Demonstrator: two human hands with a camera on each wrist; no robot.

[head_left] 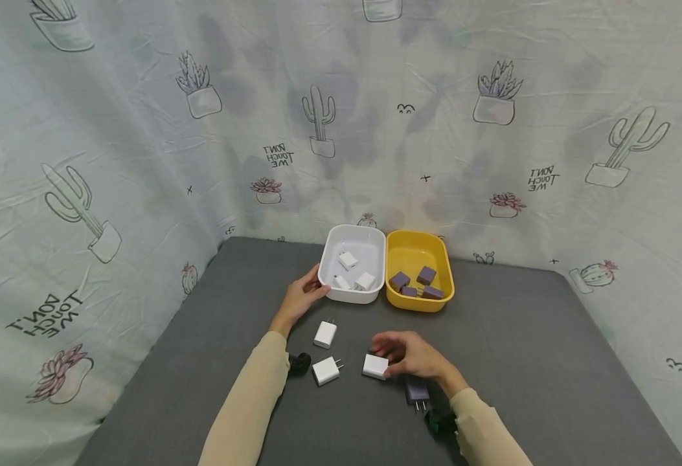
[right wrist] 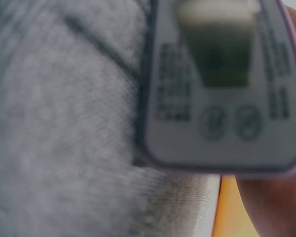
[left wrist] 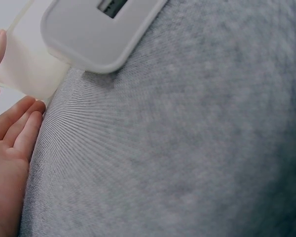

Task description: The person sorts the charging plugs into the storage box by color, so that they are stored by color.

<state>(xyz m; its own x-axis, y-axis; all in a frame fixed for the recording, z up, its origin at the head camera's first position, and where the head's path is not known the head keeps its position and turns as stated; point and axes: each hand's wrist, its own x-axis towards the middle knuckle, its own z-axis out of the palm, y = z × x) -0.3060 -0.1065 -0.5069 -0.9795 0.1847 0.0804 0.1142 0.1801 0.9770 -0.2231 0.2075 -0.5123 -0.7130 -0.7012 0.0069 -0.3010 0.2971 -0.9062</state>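
Count three white chargers (head_left: 348,260) in white tub (head_left: 352,297), four purple chargers (head_left: 426,275) in adjoining yellow tub (head_left: 419,303). Find left hand (head_left: 300,299) relaxed against white tub's side, right hand (head_left: 415,357) half-curled at loose white charger (head_left: 374,367) on counter (head_left: 550,349); cannot tell whether gripped. Note fifth purple charger (head_left: 417,391) partly hidden by right hand, print blurred.

A: Left arm (head_left: 251,395)?
B: Pale-sleeved to the wrist, stretched well forward.
A: Left grip (head_left: 297,300)?
B: Bare, farther out than the right. Fingers (left wrist: 27,133) nearly straight in the left-wrist view.
A: Right arm (head_left: 485,422)?
B: Same pale sleeving, angled inward from the right.
A: Right grip (head_left: 415,355)?
B: Bare, pointing leftward. Fingers loosely bent, slightly blurred; thumb (head_left: 396,369) set apart from them.
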